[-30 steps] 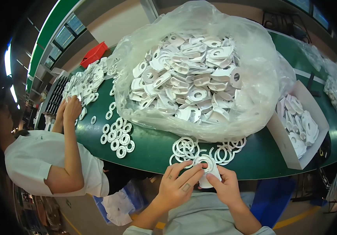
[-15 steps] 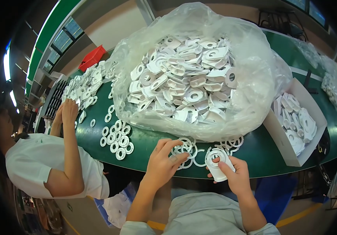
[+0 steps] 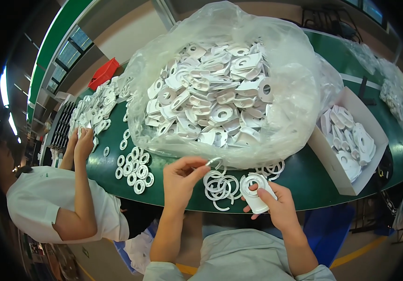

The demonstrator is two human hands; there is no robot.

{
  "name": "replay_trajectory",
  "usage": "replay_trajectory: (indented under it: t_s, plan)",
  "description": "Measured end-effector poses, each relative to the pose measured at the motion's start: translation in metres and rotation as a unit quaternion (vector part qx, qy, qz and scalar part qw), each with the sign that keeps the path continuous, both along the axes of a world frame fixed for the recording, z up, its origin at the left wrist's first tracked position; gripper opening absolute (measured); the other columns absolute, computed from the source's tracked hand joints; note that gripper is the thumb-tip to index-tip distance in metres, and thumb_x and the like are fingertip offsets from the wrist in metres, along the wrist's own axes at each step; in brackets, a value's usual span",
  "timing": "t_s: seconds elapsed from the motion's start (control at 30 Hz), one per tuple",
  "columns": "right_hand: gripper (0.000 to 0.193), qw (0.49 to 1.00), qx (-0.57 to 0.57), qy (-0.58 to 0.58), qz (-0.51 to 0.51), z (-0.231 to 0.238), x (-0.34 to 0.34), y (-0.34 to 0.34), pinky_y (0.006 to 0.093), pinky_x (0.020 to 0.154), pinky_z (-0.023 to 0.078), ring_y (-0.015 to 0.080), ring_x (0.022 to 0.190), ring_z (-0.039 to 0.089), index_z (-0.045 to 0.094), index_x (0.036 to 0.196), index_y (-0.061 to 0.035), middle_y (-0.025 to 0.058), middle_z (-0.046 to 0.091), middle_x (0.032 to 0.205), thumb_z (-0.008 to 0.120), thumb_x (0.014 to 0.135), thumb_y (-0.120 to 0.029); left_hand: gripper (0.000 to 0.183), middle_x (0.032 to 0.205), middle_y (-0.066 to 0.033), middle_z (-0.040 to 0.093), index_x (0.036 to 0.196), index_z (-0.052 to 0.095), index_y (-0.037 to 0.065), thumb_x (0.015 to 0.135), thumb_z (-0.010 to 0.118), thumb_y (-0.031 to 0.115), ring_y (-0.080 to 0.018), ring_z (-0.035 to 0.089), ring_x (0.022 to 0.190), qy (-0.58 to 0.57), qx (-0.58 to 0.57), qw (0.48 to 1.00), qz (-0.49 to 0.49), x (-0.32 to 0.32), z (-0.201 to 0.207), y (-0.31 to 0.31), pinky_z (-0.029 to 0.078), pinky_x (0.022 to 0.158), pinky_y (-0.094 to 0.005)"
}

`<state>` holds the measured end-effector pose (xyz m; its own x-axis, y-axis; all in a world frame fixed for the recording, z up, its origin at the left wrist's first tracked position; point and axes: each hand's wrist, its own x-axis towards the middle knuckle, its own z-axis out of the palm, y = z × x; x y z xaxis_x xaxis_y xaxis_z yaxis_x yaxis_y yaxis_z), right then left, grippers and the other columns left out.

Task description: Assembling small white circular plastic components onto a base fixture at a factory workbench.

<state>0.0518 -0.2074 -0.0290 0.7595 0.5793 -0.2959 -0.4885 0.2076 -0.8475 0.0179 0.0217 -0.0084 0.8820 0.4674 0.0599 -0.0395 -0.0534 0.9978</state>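
My left hand (image 3: 182, 177) pinches a thin white open ring (image 3: 215, 162) between thumb and fingertips, raised just above the table. Below it and to the right lies a loose heap of similar white open rings (image 3: 220, 186). My right hand (image 3: 276, 202) grips a white plastic part (image 3: 257, 193) with a round holed end facing up and a flat tab toward me. The thumb of that hand presses on the part beside its hole; some fingers are hidden beneath it. More thin rings (image 3: 272, 167) lie beyond the right hand.
A big clear plastic bag (image 3: 295, 112) full of white parts fills the green table's middle. At right stands a carton (image 3: 337, 171) of similar parts. Thick white rings (image 3: 136, 166) lie to the left. A co-worker (image 3: 65, 201) handles parts there, near a red bin (image 3: 104, 74).
My left hand has lifted an open ring out of the heap and moved slightly left. My right hand still holds the white part. The whole view has shifted a little.
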Motion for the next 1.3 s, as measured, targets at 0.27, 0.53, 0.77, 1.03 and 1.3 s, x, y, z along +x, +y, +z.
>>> replay_trajectory:
  t_s: [0.27,0.53,0.77,1.03,1.3]
  plan:
    - [0.032,0.998,0.039,0.039,0.015,-0.002,0.002,-0.004,0.0293,0.053,0.056,0.0246,0.074,0.068,0.054,0.115,0.0056,0.0195,0.065,0.097,0.041,0.097,-0.017,0.015,0.081,-0.0064,0.067,0.089,0.069,-0.003,0.075,0.070,-0.008,-0.0089,0.060,0.072,0.014,0.034,0.998,-0.044,-0.017,0.007,-0.038,0.047,0.063,-0.0213]
    - [0.044,0.989,0.106,0.094,0.037,-0.007,-0.001,-0.006,0.0353,0.056,0.059,0.0298,0.077,0.068,0.053,0.117,0.0068,0.0196,0.065,0.100,0.034,0.101,-0.029,0.031,0.083,-0.0037,0.065,0.091,0.073,0.007,0.062,0.072,-0.005,-0.0213,0.058,0.070,-0.163,0.465,0.864,-0.107,-0.023,0.005,-0.059,0.048,0.062,-0.0281]
    - [0.047,0.992,0.102,0.063,0.042,-0.013,-0.003,-0.006,0.0365,0.056,0.059,0.0280,0.079,0.068,0.053,0.116,0.0074,0.0178,0.065,0.099,0.034,0.101,-0.032,0.045,0.089,-0.0025,0.064,0.095,0.073,0.007,0.052,0.066,-0.003,-0.0208,0.056,0.074,-0.206,0.524,0.812,-0.153,-0.027,-0.003,-0.065,0.050,0.061,-0.0279]
    - [0.040,0.990,0.129,0.051,0.040,-0.010,-0.004,-0.008,0.0354,0.054,0.059,0.0246,0.076,0.068,0.054,0.112,0.0079,0.0164,0.064,0.094,0.038,0.101,-0.027,0.049,0.098,-0.0033,0.061,0.099,0.071,0.010,0.052,0.069,-0.001,-0.0218,0.055,0.077,-0.194,0.550,0.792,-0.180,-0.028,0.001,-0.062,0.050,0.064,-0.0296]
    - [0.036,0.994,0.101,0.037,0.032,-0.004,-0.012,-0.007,0.0329,0.054,0.058,0.0191,0.073,0.066,0.055,0.111,0.0081,0.0132,0.064,0.090,0.041,0.099,-0.023,0.039,0.101,-0.0057,0.058,0.097,0.069,0.011,0.058,0.067,0.007,-0.0196,0.053,0.083,-0.210,0.686,0.679,-0.154,-0.035,0.007,-0.063,0.045,0.064,-0.0278]
